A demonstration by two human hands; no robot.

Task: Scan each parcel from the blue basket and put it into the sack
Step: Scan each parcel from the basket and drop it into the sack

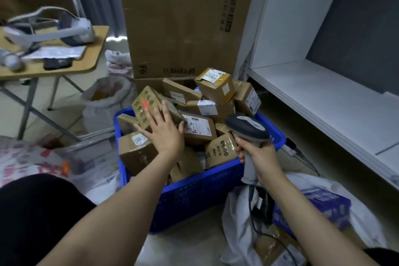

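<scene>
A blue basket (194, 192) on the floor is heaped with several brown cardboard parcels. My left hand (163, 129) lies with spread fingers on a tilted printed parcel (146, 103) at the basket's left; red scanner light falls on that parcel. I cannot tell if the thumb is hooked around its edge. My right hand (260, 157) grips the handle of a grey barcode scanner (248, 127) above the basket's right rim, its head pointing left. A white sack (244, 222) lies open at the lower right with a blue parcel (319, 207) and brown parcels inside.
A tall cardboard box (183, 19) stands behind the basket. White shelves (323, 97) run along the right. A wooden folding table (64, 65) at the left carries a headset and papers. Filled white sacks (103, 101) sit left of the basket. My dark-clothed knee (32, 211) is at lower left.
</scene>
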